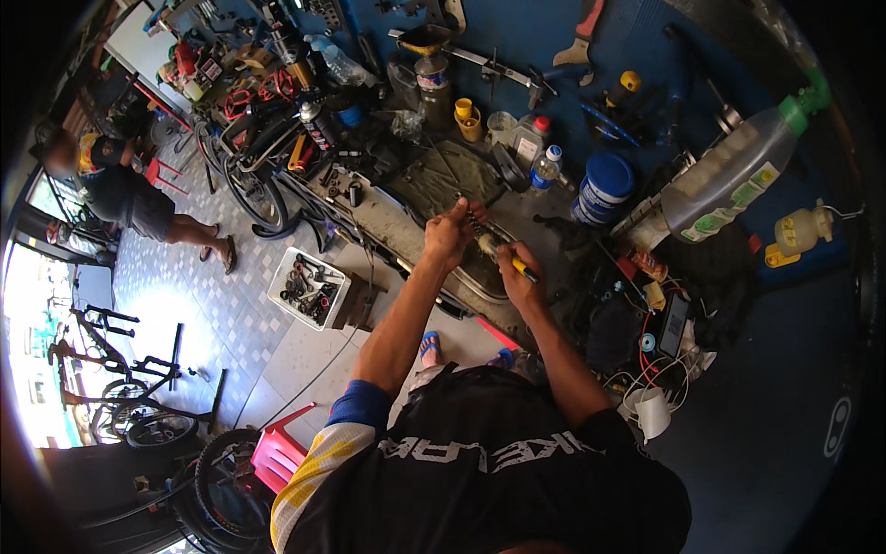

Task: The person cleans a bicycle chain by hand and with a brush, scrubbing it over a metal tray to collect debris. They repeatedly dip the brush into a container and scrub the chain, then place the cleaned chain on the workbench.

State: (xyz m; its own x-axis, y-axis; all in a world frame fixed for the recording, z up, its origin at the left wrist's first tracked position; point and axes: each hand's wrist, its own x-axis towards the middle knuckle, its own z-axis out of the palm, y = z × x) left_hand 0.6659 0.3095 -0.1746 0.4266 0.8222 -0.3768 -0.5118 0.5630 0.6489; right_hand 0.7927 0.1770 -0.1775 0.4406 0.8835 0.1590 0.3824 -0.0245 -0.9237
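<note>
At the far left we find a dark bicycle frame (125,355) on the patterned floor, with a person in grey shorts (152,212) standing beyond it. Next comes a pink plastic chair (280,457), then a white rectangular plastic tub (277,294) holding a jumble of small dark parts. To the right of that we record a long, pale, stained work surface (388,214). Above it the left hand (448,237) is closed, fingers and thumb together, on a slender, dark, ridged part (473,222), which shows beside the fingertips. The right hand (522,274) is clamped around a yellow-and-black-handled brush (527,270); its pale bristles lie just beside the part, and we cannot tell whether they touch. Farther right we list a clear plastic bottle with a blue cap (545,170), a white bucket with a blue lid (605,187) and a large translucent bottle with a green cap (734,171).
</note>
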